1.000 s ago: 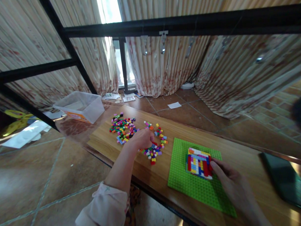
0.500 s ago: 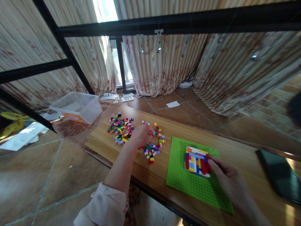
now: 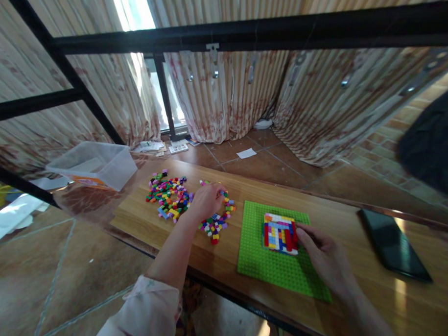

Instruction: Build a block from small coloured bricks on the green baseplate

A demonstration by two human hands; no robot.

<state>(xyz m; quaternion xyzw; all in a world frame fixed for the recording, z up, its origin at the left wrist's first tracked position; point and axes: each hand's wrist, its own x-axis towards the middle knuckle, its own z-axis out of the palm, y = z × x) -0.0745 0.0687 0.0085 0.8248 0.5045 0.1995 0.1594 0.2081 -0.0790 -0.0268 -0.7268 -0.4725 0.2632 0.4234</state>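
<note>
Loads of bricks (image 3: 213, 232) by the left hand (image 3: 205, 202), can't tell its grip. Right hand (image 3: 324, 252) pinches the brick block (image 3: 280, 235) edge, prob the best hold; should be light, stiff.

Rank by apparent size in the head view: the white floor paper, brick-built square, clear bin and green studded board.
1. Green studded board
2. Clear bin
3. Brick-built square
4. White floor paper, clearly smallest
</note>
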